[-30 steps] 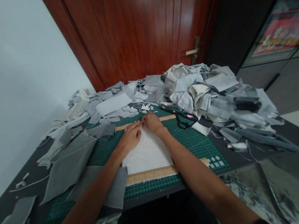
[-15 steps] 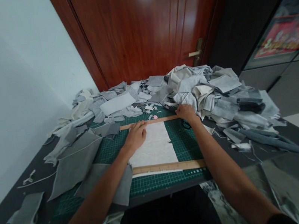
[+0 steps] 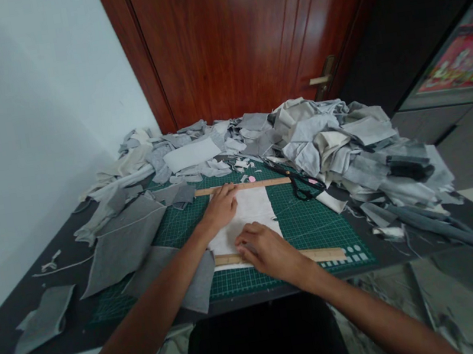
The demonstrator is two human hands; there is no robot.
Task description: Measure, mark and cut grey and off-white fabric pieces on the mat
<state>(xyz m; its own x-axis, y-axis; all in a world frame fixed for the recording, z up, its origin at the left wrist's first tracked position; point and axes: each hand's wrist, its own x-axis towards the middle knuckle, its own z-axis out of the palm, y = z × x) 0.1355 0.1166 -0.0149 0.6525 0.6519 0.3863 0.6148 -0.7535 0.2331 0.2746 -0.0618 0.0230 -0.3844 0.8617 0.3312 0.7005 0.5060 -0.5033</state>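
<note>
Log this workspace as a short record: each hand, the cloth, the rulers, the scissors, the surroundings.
left hand: on the white cloth, fingers at the far ruler
right hand: over the cloth's near part and the near ruler; contact unclear
cloth: flat on the green cutting mat
rulers: one across each end of the cloth, far and near
scissors: black-handled, right of the cloth
surroundings: fabric scraps heaped behind the mat

2 rulers (image 3: 262, 183) lie across the cloth (image 3: 248, 208) on the cutting mat (image 3: 305, 214); scissors (image 3: 294, 186) lie right, fabric scraps (image 3: 190, 155) behind.
</note>
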